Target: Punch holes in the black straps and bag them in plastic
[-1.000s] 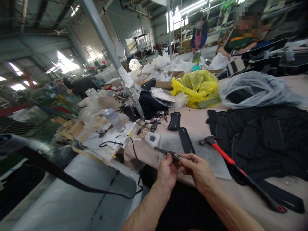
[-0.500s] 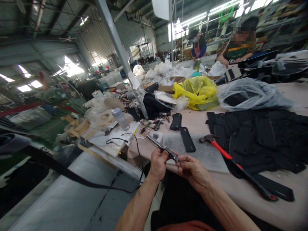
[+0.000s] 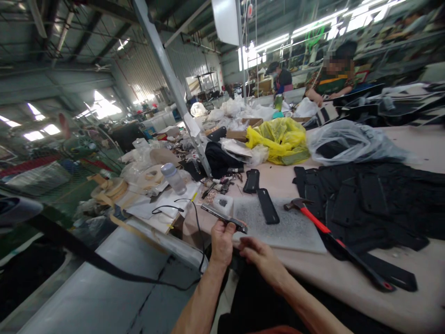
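My left hand [image 3: 222, 241] is closed around a slim dark-and-silver metal tool [image 3: 217, 214], its thumb pressed on top; the tool's exact kind is unclear. The tool points up and left over the table edge. My right hand [image 3: 260, 259] is just below and to the right, apart from the tool. Its fingers are curled together, and anything inside them is hidden. Beyond the hands, a pale speckled board [image 3: 292, 234] lies on the table, with a black padded strip [image 3: 267, 206] on it. Another black piece [image 3: 251, 181] lies behind that strip.
A red-and-black hammer [image 3: 316, 220] rests right of the board, beside stacked black fabric pieces [image 3: 375, 199]. Behind are a yellow plastic bag [image 3: 278, 139] and a clear bag [image 3: 354, 141]. A bottle [image 3: 174, 178], tape rolls [image 3: 111, 189] and a metal post [image 3: 174, 88] stand left.
My right hand has come off the tool's near end and moved down and left. My left hand still holds the tool, now slightly lower and further left. The view has shifted a little.
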`<state>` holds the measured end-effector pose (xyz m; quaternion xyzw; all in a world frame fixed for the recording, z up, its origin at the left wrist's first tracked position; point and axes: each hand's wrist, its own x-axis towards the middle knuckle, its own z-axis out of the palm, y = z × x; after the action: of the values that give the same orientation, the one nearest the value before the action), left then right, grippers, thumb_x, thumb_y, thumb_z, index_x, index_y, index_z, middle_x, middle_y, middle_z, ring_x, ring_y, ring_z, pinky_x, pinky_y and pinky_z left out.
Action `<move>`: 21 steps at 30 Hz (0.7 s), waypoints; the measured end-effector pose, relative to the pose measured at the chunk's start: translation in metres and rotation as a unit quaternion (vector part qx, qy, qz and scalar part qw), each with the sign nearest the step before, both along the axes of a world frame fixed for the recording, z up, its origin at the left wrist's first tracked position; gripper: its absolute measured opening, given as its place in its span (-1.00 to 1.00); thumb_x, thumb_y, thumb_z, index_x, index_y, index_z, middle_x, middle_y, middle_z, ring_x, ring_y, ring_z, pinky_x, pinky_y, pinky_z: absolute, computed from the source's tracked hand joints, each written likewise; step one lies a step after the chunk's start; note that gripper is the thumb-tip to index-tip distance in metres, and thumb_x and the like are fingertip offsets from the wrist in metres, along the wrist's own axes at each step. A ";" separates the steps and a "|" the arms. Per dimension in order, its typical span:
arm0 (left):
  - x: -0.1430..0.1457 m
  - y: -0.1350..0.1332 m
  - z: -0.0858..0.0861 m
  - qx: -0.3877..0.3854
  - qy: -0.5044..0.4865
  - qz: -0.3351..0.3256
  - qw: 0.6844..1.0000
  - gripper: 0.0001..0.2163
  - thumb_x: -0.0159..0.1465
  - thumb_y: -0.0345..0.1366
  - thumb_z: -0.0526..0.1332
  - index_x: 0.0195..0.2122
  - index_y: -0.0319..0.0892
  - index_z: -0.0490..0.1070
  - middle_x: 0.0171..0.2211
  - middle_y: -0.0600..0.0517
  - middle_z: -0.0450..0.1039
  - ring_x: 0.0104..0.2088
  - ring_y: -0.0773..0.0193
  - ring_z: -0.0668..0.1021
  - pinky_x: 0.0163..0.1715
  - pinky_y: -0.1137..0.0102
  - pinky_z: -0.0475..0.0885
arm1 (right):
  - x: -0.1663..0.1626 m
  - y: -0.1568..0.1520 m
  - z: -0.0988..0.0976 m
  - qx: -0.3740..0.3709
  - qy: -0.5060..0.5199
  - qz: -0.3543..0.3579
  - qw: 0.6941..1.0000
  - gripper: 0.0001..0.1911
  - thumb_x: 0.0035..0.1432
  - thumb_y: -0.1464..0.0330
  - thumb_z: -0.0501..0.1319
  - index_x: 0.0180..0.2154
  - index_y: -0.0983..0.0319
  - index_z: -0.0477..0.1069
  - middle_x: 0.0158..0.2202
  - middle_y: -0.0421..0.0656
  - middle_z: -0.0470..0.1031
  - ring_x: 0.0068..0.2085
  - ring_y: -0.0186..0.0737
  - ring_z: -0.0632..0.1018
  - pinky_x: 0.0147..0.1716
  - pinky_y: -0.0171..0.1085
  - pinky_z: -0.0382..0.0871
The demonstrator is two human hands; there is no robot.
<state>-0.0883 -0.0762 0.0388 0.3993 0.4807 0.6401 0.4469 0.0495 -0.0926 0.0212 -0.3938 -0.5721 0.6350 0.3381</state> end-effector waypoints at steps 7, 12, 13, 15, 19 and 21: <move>-0.022 0.027 -0.008 -0.039 0.217 0.060 0.974 -0.76 0.24 -0.17 0.19 -0.24 -0.22 0.53 -0.29 -0.07 0.58 -0.24 0.15 0.57 -0.15 0.35 0.42 | 0.008 0.036 -0.029 0.205 -0.245 -0.086 0.944 -0.67 0.15 0.39 0.05 -0.06 0.22 0.43 0.10 -0.01 0.39 0.12 -0.08 0.40 0.13 -0.10 0.25; -0.007 0.053 -0.022 -0.059 0.276 0.069 0.957 -0.82 0.20 -0.22 0.19 -0.30 -0.20 0.50 -0.40 -0.03 0.56 -0.34 0.14 0.56 -0.28 0.36 0.40 | 0.042 0.106 -0.020 0.220 -0.478 -0.147 0.838 -0.74 0.18 0.30 0.14 -0.13 0.30 0.39 -0.11 0.06 0.44 -0.05 0.04 0.47 -0.04 -0.10 0.33; -0.002 0.060 -0.027 -0.057 0.279 0.061 0.957 -0.83 0.20 -0.24 0.18 -0.30 -0.20 0.50 -0.41 -0.02 0.56 -0.35 0.14 0.55 -0.29 0.36 0.40 | 0.045 0.116 -0.018 0.214 -0.519 -0.142 0.816 -0.75 0.17 0.29 0.17 -0.15 0.31 0.39 -0.13 0.07 0.43 -0.06 0.07 0.47 -0.07 -0.09 0.34; 0.008 0.074 -0.038 -0.045 0.290 0.044 0.955 -0.84 0.20 -0.26 0.17 -0.31 -0.19 0.49 -0.41 -0.03 0.55 -0.35 0.14 0.55 -0.30 0.35 0.40 | 0.047 0.130 -0.015 0.190 -0.564 -0.133 0.792 -0.74 0.13 0.30 0.22 -0.18 0.33 0.38 -0.13 0.10 0.42 -0.05 0.11 0.47 -0.10 -0.11 0.34; 0.021 0.099 -0.066 -0.024 0.328 0.034 0.944 -0.84 0.21 -0.25 0.15 -0.35 -0.17 0.49 -0.44 -0.05 0.53 -0.37 0.12 0.55 -0.33 0.32 0.40 | 0.042 0.145 -0.016 0.137 -0.570 -0.143 0.797 -0.68 0.06 0.38 0.25 -0.12 0.35 0.35 -0.10 0.14 0.43 -0.10 0.05 0.53 -0.20 -0.18 0.36; 0.022 0.106 -0.080 -0.022 0.333 0.031 0.942 -0.83 0.21 -0.24 0.14 -0.35 -0.17 0.49 -0.44 -0.06 0.53 -0.37 0.09 0.56 -0.32 0.30 0.42 | 0.041 0.147 -0.019 0.111 -0.564 -0.152 0.804 -0.69 0.05 0.39 0.23 -0.14 0.36 0.36 -0.16 0.14 0.47 -0.17 0.05 0.56 -0.25 -0.18 0.37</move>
<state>-0.0664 0.0299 -0.0408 0.5647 0.6279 0.4736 0.2501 0.0906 0.0542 0.0021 -0.7242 -0.6615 0.1730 0.0893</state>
